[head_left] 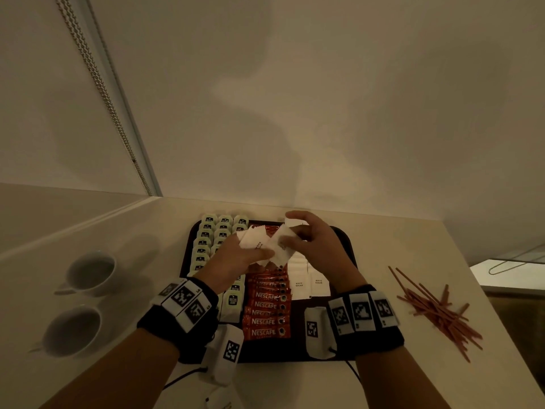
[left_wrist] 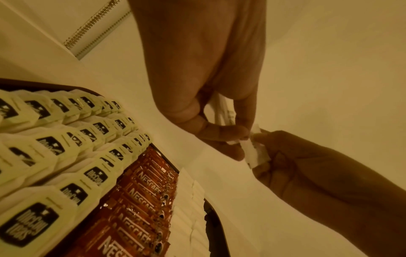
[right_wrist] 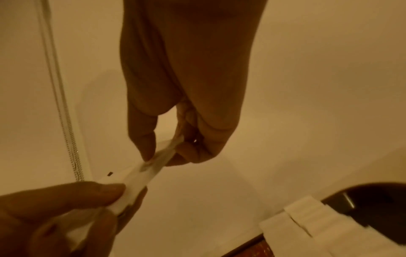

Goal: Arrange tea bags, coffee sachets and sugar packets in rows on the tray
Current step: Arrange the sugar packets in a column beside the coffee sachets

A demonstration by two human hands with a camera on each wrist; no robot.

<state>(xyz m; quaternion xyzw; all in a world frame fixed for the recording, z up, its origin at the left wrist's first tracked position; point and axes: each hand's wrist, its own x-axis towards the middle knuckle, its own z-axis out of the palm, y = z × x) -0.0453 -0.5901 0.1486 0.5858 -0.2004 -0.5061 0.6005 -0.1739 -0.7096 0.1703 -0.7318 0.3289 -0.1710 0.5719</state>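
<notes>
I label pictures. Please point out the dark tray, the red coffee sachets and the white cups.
dark tray (head_left: 345, 236), head view, far right rim.
red coffee sachets (head_left: 267, 321), head view, printed face.
white cups (head_left: 88, 274), head view, inner bowl.

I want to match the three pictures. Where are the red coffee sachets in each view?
Head: the coffee sachets lie in a row in the middle of the tray, below both hands.
Left wrist: the row runs from bottom centre up toward the middle, right of the tea bags.
Right wrist: only a red sliver at the bottom edge.
Shared landmark: the white sugar packets beside them.
</notes>
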